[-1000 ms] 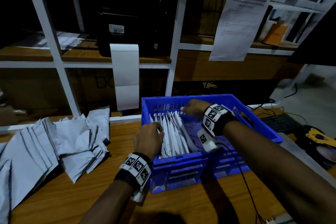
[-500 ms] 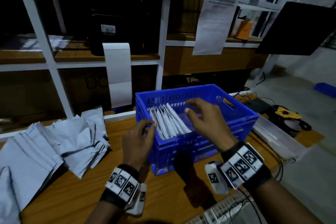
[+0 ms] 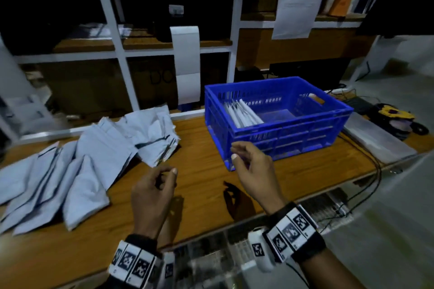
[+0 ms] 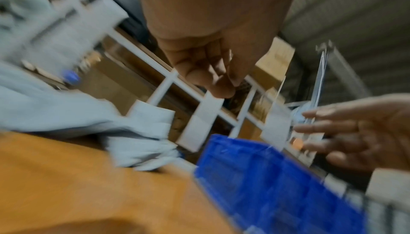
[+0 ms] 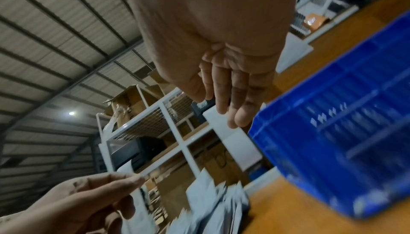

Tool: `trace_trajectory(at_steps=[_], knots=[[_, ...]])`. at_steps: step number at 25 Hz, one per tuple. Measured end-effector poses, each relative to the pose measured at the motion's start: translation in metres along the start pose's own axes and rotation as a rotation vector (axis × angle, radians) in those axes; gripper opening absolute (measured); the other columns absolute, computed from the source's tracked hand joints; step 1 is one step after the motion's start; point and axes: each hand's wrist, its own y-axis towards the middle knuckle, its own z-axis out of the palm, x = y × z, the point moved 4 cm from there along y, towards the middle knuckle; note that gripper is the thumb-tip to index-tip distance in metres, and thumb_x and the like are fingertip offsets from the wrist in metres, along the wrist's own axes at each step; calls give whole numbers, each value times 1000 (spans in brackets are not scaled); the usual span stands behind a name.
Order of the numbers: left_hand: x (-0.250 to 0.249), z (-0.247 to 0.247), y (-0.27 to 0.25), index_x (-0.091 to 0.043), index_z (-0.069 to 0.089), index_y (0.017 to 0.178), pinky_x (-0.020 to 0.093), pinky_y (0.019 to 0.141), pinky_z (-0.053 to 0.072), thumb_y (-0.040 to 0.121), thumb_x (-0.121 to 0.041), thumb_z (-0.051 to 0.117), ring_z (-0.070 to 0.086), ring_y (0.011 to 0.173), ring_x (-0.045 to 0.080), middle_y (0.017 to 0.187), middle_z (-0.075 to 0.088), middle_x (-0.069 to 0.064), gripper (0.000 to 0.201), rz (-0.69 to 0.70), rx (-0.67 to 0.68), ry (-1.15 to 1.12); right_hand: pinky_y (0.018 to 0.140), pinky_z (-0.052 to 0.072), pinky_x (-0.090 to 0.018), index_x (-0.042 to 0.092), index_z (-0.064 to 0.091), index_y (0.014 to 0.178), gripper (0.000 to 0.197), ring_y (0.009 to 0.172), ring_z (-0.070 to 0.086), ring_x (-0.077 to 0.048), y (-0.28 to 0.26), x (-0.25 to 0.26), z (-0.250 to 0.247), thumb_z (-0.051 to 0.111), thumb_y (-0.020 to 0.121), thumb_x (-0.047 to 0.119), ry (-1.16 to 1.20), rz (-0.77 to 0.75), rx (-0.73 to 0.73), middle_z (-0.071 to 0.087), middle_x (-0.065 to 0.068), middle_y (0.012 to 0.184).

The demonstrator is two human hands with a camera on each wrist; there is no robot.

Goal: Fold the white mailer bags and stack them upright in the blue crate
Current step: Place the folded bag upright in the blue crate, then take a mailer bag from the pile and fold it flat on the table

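Between two bags. Both hands hang above the wooden table (image 3: 204, 185), near its front edge. The left hand (image 3: 150, 197) has loosely curled fingers with the thumb near the forefinger; nothing is seen between them, though blur leaves a small doubt. The right hand (image 3: 256, 173) is relaxed, its fingers (image 5: 230, 97) nearly straight and holding nothing, just in front of the blue crate (image 3: 281, 134).

The crate stands toward the table's right side, close to the back edge. Inside, a row of folded bags (image 3: 242, 112) stands on edge against its left wall, leaning slightly; the rest of the crate floor is bare. The unfolded white mailer bags (image 3: 98, 150) lie in an overlapping heap across the left half of the table, some reaching the back edge, well apart from the crate. A white shelf frame (image 3: 117, 37) rises behind the table, with a strip of white paper (image 3: 186, 63) hanging from it.

Judged step: fetching the next bag, with most of the heap yet to be folded. The next move likely calls for a reach left to the nearest bag of the heap, lifting only one sheet from the slippery overlap, then creasing it flat on the free wood before setting it upright beside the row, where the leaning bags may need steadying.
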Motion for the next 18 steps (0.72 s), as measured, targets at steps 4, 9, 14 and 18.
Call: trace_trajectory(at_steps=[4,9,14,18], knots=[[43,-66,-41,-20,72,90,38,60,52,94,-21,69,63,69,11,74,69,-4,4,-66,54,197,81,44,-3,15,60,127,29,113,61,-1,-50,11,61,58,99,14,81,88,131,67,5,123],[114,-120,-50,-6,74,102,42,78,51,85,-12,76,65,98,37,106,69,18,18,-159,109,493,66,44,-5,17,56,132,34,86,61,0,-74,26,123,59,98,16,93,155,269,70,1,113],[176,-149,-39,-6,51,140,53,99,46,83,-19,78,45,131,43,146,44,24,64,-140,222,627,67,53,-31,27,45,138,44,75,67,-14,-72,16,192,60,97,27,62,303,428,73,-4,95],[202,-162,-45,-8,34,151,47,89,52,85,-25,78,56,124,38,148,48,17,81,-88,318,525,67,57,-36,24,51,132,35,82,72,-24,-60,22,253,60,98,23,177,454,486,70,-5,101]])
